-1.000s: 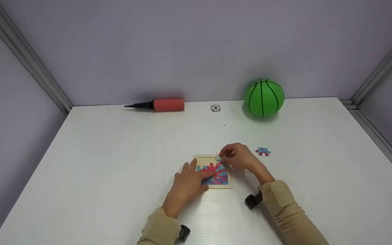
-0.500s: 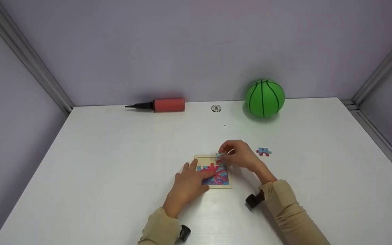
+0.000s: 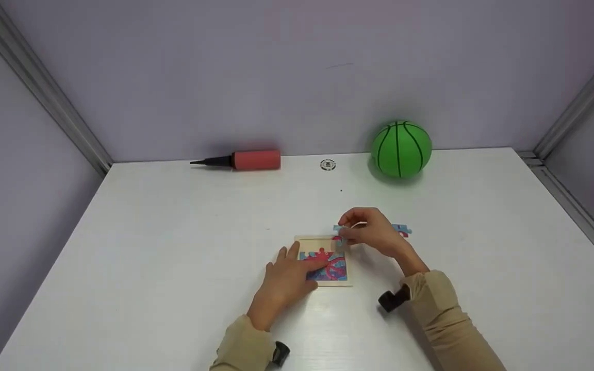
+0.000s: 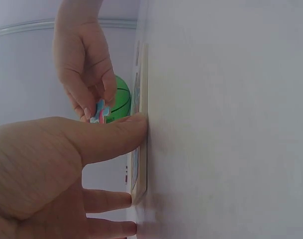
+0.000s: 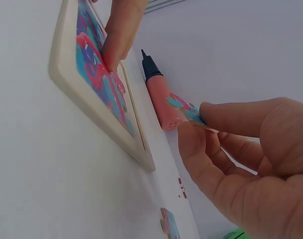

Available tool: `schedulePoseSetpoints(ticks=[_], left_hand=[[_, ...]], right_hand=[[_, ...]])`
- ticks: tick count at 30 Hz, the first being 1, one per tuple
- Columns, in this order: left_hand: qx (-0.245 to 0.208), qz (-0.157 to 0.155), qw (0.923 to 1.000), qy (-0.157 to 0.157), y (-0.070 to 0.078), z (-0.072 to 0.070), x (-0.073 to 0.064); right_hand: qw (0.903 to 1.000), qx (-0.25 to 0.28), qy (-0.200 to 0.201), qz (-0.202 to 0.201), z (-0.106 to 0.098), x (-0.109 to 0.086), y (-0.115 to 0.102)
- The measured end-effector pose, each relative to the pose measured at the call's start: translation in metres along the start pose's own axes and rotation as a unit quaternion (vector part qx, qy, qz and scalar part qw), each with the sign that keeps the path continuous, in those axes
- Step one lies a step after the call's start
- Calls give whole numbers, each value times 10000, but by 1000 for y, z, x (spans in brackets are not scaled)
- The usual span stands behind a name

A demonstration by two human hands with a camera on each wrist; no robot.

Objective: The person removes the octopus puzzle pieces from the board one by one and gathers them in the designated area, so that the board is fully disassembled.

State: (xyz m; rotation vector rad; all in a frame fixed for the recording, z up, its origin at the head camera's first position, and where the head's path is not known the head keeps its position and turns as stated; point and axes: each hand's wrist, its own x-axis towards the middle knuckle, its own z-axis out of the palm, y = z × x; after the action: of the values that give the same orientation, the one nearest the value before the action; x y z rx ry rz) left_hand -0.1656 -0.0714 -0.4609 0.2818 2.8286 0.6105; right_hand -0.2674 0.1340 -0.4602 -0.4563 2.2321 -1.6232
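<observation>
A square wooden puzzle tray [image 3: 349, 282] holds pink, blue and purple jigsaw pieces across its near part; bare wood shows along its far part. My left hand [image 3: 282, 281] rests on the tray with fingers extended, the index on the fitted pieces and the thumb at the near edge. Over the tray's far right corner, my right hand [image 3: 374, 233] pinches a blue and pink jigsaw piece [image 5: 191, 112] between thumb and fingers, lifted clear of the tray. A second jigsaw piece [image 3: 403, 230] lies on the table behind the right hand, partly hidden by it.
At the back of the white table [image 3: 173, 247] lies a red hand pump [image 3: 257, 160] with a black nozzle. A green ball [image 3: 401, 149] with black lines sits at the back right. Between them is a round black-and-white mark [image 3: 328, 164]. Walls enclose the back and sides.
My right hand has lifted its jigsaw piece up and away from the tray's far right corner, shifting slightly right and partly covering the loose piece. The left hand stays in place.
</observation>
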Motion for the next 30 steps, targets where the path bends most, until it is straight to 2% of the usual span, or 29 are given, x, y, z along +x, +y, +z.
schedulePoseSetpoints(ticks=[4,22,30], left_hand=[[12,-11,10000,-9,1,1,0],[-2,-18,10000,90,3,2,-1],[87,8,10000,-9,1,0,0]], right_hand=[[9999,116,38,41,-7,-3,0],[9996,54,258,114,-36,-15,-1],[9994,-22,326,66,-47,-22,3]])
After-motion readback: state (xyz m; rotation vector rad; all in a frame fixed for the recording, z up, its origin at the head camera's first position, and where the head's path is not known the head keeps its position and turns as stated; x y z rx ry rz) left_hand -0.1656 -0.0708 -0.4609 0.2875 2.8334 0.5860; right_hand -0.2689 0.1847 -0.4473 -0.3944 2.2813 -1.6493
